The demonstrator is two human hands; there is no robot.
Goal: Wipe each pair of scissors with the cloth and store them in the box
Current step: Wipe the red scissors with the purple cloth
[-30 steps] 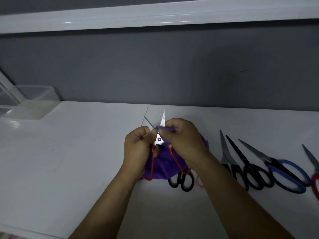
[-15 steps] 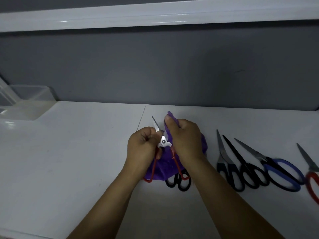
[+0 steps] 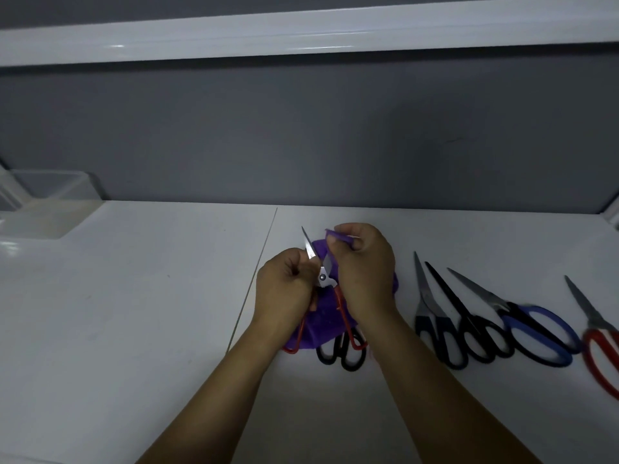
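Note:
Above the white table, my left hand (image 3: 284, 289) grips the red-handled scissors (image 3: 323, 279) near the pivot, blades spread and pointing away. My right hand (image 3: 361, 266) pinches the purple cloth (image 3: 321, 326) around the right blade, so that blade's tip is hidden. The cloth hangs down under both hands. A black-handled pair (image 3: 341, 351) lies on the table just below the cloth, partly covered. The clear plastic box (image 3: 50, 202) stands at the far left against the wall.
To the right lie several more scissors in a row: a dark-handled pair (image 3: 435, 329), a black pair (image 3: 475, 333), a blue-handled pair (image 3: 539, 333) and a red-handled pair (image 3: 599, 343) at the frame edge. A grey wall and a white shelf (image 3: 301, 35) rise behind.
My right hand has slid the cloth up along the right blade, from the pivot to the tip. The scissors tilted slightly left.

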